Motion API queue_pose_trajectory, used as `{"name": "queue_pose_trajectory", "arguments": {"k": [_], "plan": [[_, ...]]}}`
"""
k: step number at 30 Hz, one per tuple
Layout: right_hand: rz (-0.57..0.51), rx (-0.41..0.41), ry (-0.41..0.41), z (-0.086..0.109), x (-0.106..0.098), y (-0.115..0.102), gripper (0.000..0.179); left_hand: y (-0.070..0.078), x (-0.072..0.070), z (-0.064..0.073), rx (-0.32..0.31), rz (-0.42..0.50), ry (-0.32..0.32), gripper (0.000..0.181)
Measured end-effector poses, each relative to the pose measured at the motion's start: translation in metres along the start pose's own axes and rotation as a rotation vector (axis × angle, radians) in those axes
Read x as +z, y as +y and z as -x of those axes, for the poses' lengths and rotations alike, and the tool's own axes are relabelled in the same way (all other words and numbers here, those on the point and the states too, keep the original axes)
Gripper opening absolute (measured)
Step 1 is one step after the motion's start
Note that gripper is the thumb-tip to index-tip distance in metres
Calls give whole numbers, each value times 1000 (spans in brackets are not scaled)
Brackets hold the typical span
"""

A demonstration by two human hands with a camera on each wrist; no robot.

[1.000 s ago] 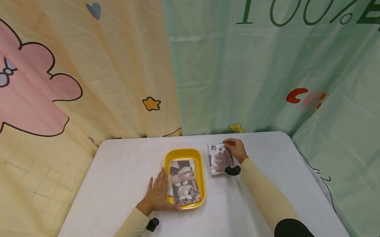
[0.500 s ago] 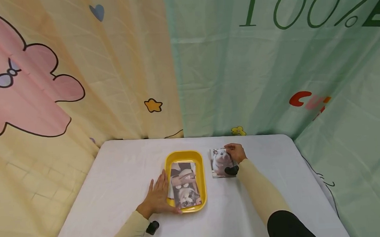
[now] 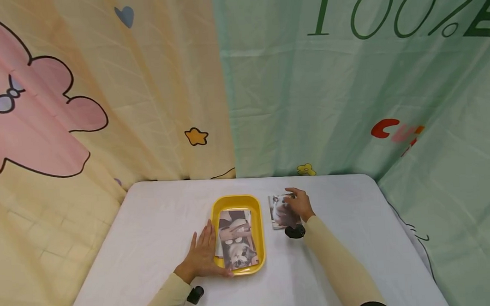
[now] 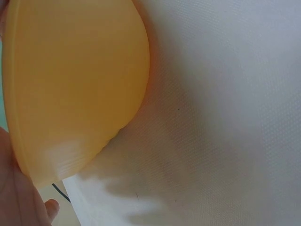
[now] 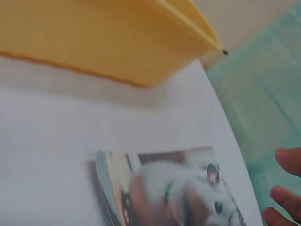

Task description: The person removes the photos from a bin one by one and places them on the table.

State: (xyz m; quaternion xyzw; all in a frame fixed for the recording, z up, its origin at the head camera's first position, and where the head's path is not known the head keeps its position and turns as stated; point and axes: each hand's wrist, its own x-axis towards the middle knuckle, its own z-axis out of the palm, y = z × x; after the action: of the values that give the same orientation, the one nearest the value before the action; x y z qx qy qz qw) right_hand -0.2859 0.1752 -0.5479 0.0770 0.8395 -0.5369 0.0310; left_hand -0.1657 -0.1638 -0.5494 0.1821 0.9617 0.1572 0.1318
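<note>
Fingers spread, my left hand (image 3: pixel 201 257) rests along the left side of the yellow tray (image 3: pixel 261 235), its thumb at the near rim. Inside the tray lie overlapping picture cards, the top one (image 3: pixel 238 246) showing a cat-like animal. My right hand (image 3: pixel 300 205) is over a small stack of cards (image 3: pixel 278 216) to the tray's right and covers part of it in the head view. A pale mouse-like animal fills the top card (image 5: pixel 164 188). In the right wrist view, the fingertips (image 5: pixel 289 160) are parted, off to the side of the stack, and hold nothing.
A white-covered table (image 3: pixel 149 232) bears everything. Printed curtains (image 3: pixel 275 100) hang behind its far edge and along both sides. Dark wrist cameras, the left one (image 3: pixel 195 294) and the right one (image 3: pixel 295 232), sit under the wrists.
The right hand has let go of the mouse-like animal's card at its top edge and drawn slightly nearer, fingers parted. The left hand and tray stay in place.
</note>
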Motion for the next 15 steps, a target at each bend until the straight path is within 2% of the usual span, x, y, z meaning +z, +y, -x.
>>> {"name": "queue_pose_trajectory", "arguments": {"k": [4, 8, 15], "plan": [[1, -41, -24, 14, 15, -16, 40, -1, 1, 1, 2, -14, -6, 149], [24, -150, -47, 27, 31, -29, 37, -2, 2, 0, -1, -29, -4, 149], [15, -243, -105, 48, 58, -41, 34, -1, 0, 0, 5, -41, 0, 149]]}}
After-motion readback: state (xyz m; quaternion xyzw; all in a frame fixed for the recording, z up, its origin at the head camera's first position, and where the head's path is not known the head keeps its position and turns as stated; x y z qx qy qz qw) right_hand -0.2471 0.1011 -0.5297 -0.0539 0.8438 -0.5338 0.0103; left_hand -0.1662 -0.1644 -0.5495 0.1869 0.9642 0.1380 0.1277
